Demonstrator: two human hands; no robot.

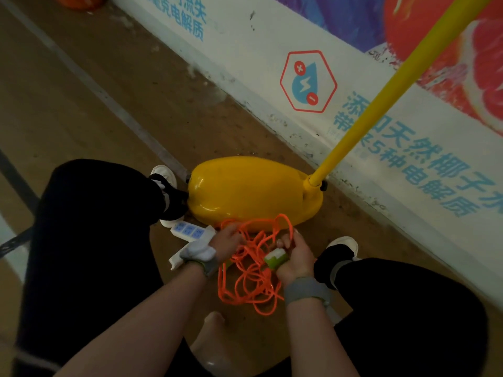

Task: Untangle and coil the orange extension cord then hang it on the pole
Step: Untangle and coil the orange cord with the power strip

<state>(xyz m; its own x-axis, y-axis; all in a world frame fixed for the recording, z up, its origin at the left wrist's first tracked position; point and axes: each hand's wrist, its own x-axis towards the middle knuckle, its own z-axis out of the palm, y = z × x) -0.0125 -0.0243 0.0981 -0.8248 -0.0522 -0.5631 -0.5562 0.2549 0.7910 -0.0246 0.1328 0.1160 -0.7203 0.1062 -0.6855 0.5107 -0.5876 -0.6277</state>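
The yellow base (253, 191) sits on the brown floor (109, 110) close to a printed wall (245, 50). The pole (381, 104) rises from the base's right end and leans up to the right.

The orange cord (250, 281) lies just in front of the base in a loose tangle of crossing loops. Its upper loops reach the base's near edge, and the rest spreads over the floor toward the person, who squats over it.

Both hands are in the tangle, just in front of the base. The left hand (228, 240) has its fingers curled into the upper loops and grips several strands. The right hand (295, 254) is closed round a strand that arcs up toward the base. A small green and white block (276, 257) sits against its thumb side; I cannot tell whether the fingers hold it. Each wrist carries a grey band, and a white pad sits on the left one.

A white power strip (187, 229) with blue sockets lies at the base's near left corner, partly under the left wrist. One dark shoe (168, 194) touches the base's left end — the other (340, 248) stands in front of the base's right end, beside the right hand.
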